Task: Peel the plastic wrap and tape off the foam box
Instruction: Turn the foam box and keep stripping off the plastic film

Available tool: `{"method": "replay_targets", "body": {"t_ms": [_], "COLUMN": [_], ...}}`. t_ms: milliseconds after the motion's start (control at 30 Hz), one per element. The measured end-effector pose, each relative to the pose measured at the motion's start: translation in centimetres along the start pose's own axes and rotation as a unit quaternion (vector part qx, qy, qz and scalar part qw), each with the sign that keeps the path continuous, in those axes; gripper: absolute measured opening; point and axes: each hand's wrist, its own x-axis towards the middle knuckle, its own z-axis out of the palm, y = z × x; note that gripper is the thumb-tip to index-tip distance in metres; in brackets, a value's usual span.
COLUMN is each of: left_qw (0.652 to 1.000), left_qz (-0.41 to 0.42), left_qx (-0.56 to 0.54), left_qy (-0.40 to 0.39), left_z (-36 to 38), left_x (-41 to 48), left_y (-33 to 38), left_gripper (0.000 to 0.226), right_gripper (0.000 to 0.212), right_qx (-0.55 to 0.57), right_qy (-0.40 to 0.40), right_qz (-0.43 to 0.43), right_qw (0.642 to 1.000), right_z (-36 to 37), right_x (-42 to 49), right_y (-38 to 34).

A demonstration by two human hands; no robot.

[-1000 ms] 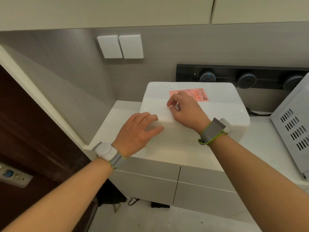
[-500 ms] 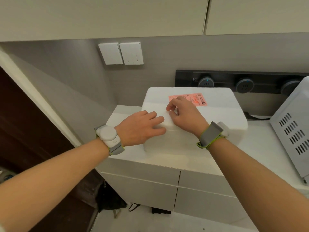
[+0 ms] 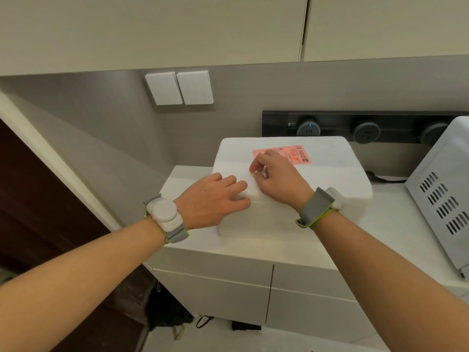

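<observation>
A white foam box (image 3: 327,174) stands on the white counter (image 3: 396,224), with a pink shipping label (image 3: 291,154) stuck on its lid. My left hand (image 3: 213,199) lies flat with straight fingers over the box's near left corner and front edge. My right hand (image 3: 276,179) sits on the lid just right of it, fingers curled, thumb and forefinger pinched together at the lid's surface near the label. The wrap or tape itself is too clear to make out, so what the fingers pinch is not plain.
A grey vented appliance (image 3: 441,199) stands at the right of the counter. A black socket rail (image 3: 365,127) runs along the wall behind the box, two white switches (image 3: 179,87) above left. A dark wooden door (image 3: 38,212) is at the left; drawers (image 3: 215,293) are under the counter.
My left hand has slid up from the box's front face onto its near corner. My right hand stays on the lid, its fingers shifted a little. The camera has tilted slightly.
</observation>
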Motion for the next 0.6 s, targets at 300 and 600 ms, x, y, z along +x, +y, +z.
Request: {"method": "replay_targets", "body": {"t_ms": [300,600], "left_qw": [1.0,1.0], "left_qz": [-0.009,-0.009], "left_qx": [-0.007,-0.008], "left_qy": [-0.017,-0.027], "left_z": [-0.32,-0.2], "left_x": [0.48,0.51], "left_y": [0.34,0.42], "left_gripper": [0.027,0.03], "right_gripper": [0.016,0.015], "right_qx": [0.002,0.001], "right_qy": [0.002,0.002], "right_qz": [0.0,0.003], "right_qw": [1.0,1.0], "right_z": [0.04,0.04], "right_x": [-0.02,0.03], "right_y": [-0.05,-0.03]}}
